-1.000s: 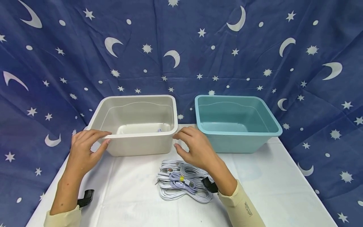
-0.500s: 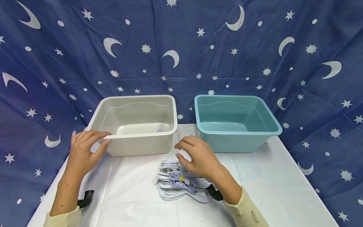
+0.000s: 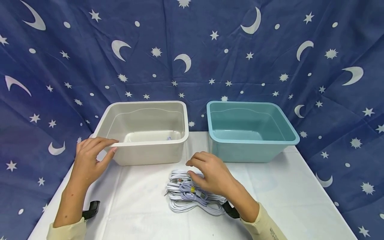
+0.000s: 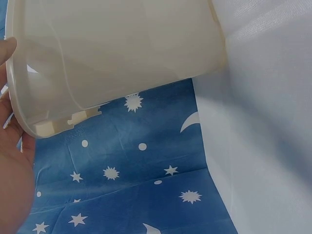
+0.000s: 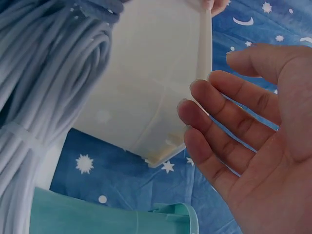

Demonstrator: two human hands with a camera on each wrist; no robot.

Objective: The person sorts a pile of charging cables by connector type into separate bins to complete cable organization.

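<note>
My left hand [image 3: 89, 161] grips the front left rim of the off-white plastic tub [image 3: 150, 154], fingers over the rim and thumb against the outer front wall. The left wrist view shows that thumb [image 4: 7, 49] on the tub's wall [image 4: 122, 48]. My right hand [image 3: 211, 173] hovers above the far right part of a pile of bundled white and pale-lilac cables [image 3: 192, 196], fingers loosely bent and holding nothing. From the right wrist, the palm and fingers [image 5: 239, 117] appear apart from a tied cable bundle [image 5: 53, 63]. The hand covers part of the pile.
A teal tub [image 3: 252, 151] stands to the right of the off-white one, with a narrow gap between them. Both sit at the back of a table with a white cloth [image 3: 144, 206]. A blue curtain [image 3: 192, 76] with moons and stars hangs behind.
My right hand has come down and toward me, from beside the off-white tub's right corner to over the cables. My left hand stays on the rim.
</note>
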